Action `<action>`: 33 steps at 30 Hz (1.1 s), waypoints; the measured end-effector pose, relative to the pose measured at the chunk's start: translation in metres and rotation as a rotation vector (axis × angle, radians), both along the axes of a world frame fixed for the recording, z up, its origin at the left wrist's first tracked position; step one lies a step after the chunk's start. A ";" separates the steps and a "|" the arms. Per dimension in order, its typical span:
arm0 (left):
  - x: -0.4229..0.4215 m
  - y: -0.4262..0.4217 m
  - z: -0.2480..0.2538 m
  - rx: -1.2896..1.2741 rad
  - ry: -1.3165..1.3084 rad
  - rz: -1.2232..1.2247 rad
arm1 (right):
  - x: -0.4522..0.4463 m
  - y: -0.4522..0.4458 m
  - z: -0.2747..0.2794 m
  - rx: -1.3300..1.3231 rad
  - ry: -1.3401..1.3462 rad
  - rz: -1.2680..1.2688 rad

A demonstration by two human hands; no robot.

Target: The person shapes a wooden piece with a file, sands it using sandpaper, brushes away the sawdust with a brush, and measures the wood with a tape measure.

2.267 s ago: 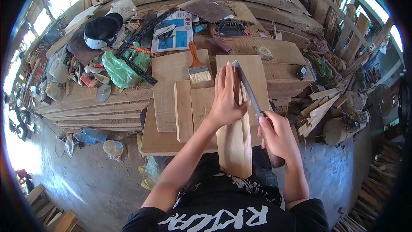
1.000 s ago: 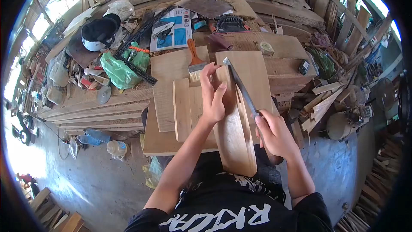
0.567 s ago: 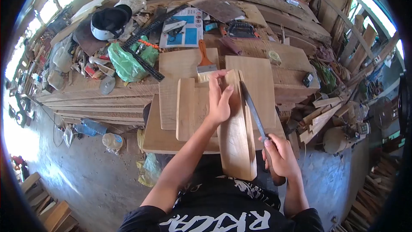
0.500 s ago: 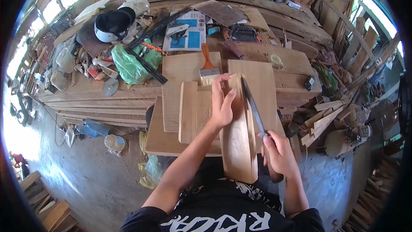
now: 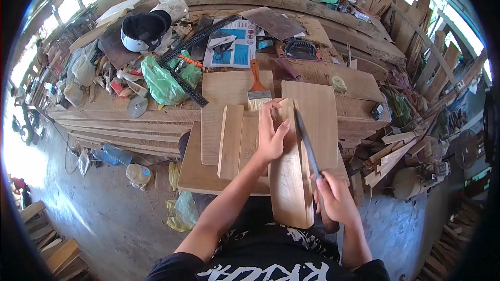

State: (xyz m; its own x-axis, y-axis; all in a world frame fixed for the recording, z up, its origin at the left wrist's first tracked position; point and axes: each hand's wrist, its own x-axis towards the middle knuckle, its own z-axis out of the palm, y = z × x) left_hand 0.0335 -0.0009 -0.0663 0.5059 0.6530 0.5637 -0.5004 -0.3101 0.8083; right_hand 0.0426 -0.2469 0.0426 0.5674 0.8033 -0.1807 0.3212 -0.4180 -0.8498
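Observation:
My left hand (image 5: 272, 138) is closed around the far end of a long wooden piece (image 5: 286, 192), its near end resting against my shirt. My right hand (image 5: 336, 200) grips a long dark metal file (image 5: 306, 143), which lies along the right edge of that piece with its tip near the far end. The file's wooden handle (image 5: 328, 222) shows partly below the hand. To the left sits a grooved wooden block (image 5: 229, 143) on a flat board (image 5: 210, 125). Another board (image 5: 323, 119) lies to the right, under the file side. A paintbrush (image 5: 256, 86) with an orange handle rests just beyond my left hand.
Behind the boards, stacked planks (image 5: 359, 101) carry a black metal square (image 5: 179, 78), a green plastic bag (image 5: 156, 80), a cap (image 5: 143, 34), a printed sheet (image 5: 242, 54) and a tape roll (image 5: 338, 84). Wood offcuts (image 5: 390, 158) are piled at right. A plastic jar (image 5: 138, 174) stands on the floor at left.
The whole view has shifted slightly, so the bench sits a little lower and farther right. Both hands keep their holds, and the file stays along the piece's right edge.

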 end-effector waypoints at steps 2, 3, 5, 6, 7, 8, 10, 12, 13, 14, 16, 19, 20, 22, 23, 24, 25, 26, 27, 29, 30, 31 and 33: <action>-0.003 0.002 0.002 0.038 0.029 0.025 | 0.001 -0.002 -0.005 0.012 0.070 -0.034; -0.004 0.002 0.002 0.036 0.014 0.016 | 0.003 -0.003 -0.008 0.018 0.107 -0.054; -0.001 0.000 0.005 0.036 -0.018 -0.012 | 0.006 -0.001 -0.008 0.070 0.115 -0.064; -0.001 -0.002 0.009 0.046 -0.010 -0.017 | 0.007 0.007 -0.003 0.088 0.076 -0.069; -0.002 -0.005 0.013 0.057 -0.002 -0.022 | 0.008 0.014 0.002 0.106 0.038 -0.073; -0.004 -0.007 0.016 0.065 0.006 -0.025 | 0.012 0.020 0.001 0.116 -0.006 -0.075; -0.002 -0.004 0.015 0.037 -0.039 -0.026 | 0.013 0.028 0.008 0.097 0.003 -0.084; -0.007 0.000 0.018 0.026 -0.071 -0.033 | 0.012 0.032 0.011 0.091 0.002 -0.083; -0.010 0.001 0.021 0.029 -0.051 -0.024 | 0.012 0.033 0.009 0.100 -0.016 -0.075; -0.014 0.000 0.022 0.028 -0.028 -0.014 | 0.012 0.034 0.005 0.105 -0.031 -0.067; -0.017 0.002 0.021 0.042 -0.004 0.012 | 0.010 0.035 0.002 0.120 -0.049 -0.045; -0.013 0.001 0.025 -0.071 -0.049 -0.003 | 0.010 0.035 -0.001 0.150 -0.005 -0.012; -0.012 0.004 0.023 -0.042 -0.046 0.012 | 0.012 0.034 -0.003 0.167 -0.011 -0.003; -0.011 0.002 0.025 -0.041 -0.007 0.037 | 0.012 0.032 -0.004 0.178 0.029 -0.019; -0.010 0.002 0.028 -0.037 0.010 0.050 | 0.012 0.031 -0.004 0.186 0.048 -0.026; -0.010 0.000 0.031 0.026 0.012 0.075 | 0.013 0.030 -0.004 0.179 0.052 -0.030; -0.008 -0.001 0.036 0.037 -0.005 0.082 | 0.013 0.028 -0.004 0.173 0.055 -0.033; -0.007 -0.004 0.040 0.047 -0.020 0.089 | 0.013 0.027 -0.004 0.165 0.061 -0.036; -0.007 -0.007 0.043 0.053 -0.033 0.095 | 0.012 0.026 -0.001 0.151 0.060 -0.030; -0.009 -0.007 0.046 0.084 0.012 0.125 | 0.010 0.024 0.005 0.119 0.057 -0.016; -0.008 -0.007 0.047 0.090 0.008 0.135 | 0.010 0.024 0.007 0.122 0.045 -0.014; -0.009 -0.008 0.047 0.093 0.007 0.145 | 0.008 0.024 0.008 0.122 0.035 -0.012; -0.009 -0.008 0.046 0.071 0.024 0.141 | 0.005 0.022 0.009 0.116 0.019 -0.016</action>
